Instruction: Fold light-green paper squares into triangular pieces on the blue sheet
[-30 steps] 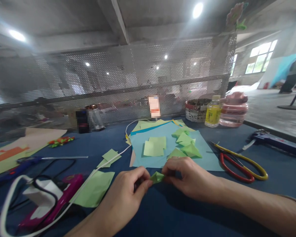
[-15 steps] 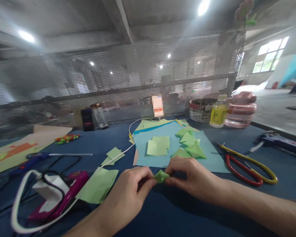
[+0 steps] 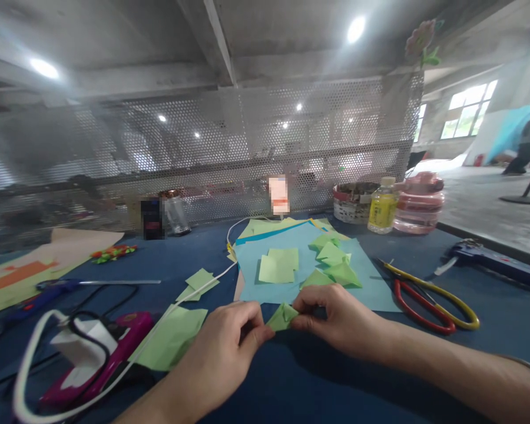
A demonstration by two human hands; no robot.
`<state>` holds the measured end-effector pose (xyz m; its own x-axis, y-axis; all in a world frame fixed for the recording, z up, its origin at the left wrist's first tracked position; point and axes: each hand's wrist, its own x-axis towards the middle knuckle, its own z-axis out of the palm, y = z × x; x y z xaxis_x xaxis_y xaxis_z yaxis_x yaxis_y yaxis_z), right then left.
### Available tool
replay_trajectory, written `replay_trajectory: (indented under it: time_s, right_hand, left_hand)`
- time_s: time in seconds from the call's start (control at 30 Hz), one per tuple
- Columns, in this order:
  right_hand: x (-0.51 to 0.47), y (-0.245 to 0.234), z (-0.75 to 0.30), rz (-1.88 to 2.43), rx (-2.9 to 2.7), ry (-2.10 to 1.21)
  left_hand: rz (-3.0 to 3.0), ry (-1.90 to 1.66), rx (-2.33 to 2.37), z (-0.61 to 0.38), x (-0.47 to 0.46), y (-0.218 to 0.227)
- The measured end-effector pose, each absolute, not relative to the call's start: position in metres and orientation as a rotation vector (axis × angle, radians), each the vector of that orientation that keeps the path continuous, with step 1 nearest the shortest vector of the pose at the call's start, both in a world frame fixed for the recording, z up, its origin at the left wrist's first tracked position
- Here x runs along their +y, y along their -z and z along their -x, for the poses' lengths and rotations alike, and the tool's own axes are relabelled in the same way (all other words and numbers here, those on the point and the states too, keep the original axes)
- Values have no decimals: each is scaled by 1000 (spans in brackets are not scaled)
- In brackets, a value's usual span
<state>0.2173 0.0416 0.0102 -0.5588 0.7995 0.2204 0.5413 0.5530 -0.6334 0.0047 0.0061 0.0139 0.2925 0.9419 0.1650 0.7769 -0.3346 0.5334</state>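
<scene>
A small folded piece of green paper (image 3: 281, 317) is pinched between both my hands just above the blue table (image 3: 318, 388). My left hand (image 3: 225, 353) grips its left side with thumb and fingers closed. My right hand (image 3: 335, 318) pinches its right side. Behind them lies a light blue sheet (image 3: 375, 288) carrying two flat green squares (image 3: 277, 265) and several folded green paper pieces (image 3: 335, 265).
Red and yellow scissors (image 3: 428, 294) lie to the right, a blue glue gun (image 3: 494, 262) beyond them. A pink glue gun (image 3: 101, 365) with white cord sits at left beside loose green paper (image 3: 170, 338). A bottle (image 3: 381, 206), pink container (image 3: 418, 203) and mesh screen stand behind.
The folded green piece has been turned and pulled open a little between my fingers. Both hands stay in about the same place.
</scene>
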Motion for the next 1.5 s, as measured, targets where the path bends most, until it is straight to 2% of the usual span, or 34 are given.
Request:
replay_trajectory:
  time_s: [0.27,0.4,1.27,1.5]
  right_hand:
    - [43,-10,-217,1083,-2285,-723]
    - [38,-11,-215,1071,-2288,-839]
    - [32,-9,-213,1001,-2333,-882]
    - [24,-13,-210,970,-2375,-987]
  left_hand:
    - [-2157,-725,1391,-3,7,-12]
    - [-2069,-761,1250,-6,6,-15]
    - [-2005,-794,1263,-7,4,-10]
    - [-1974,-753,1286,-8,-3,-13]
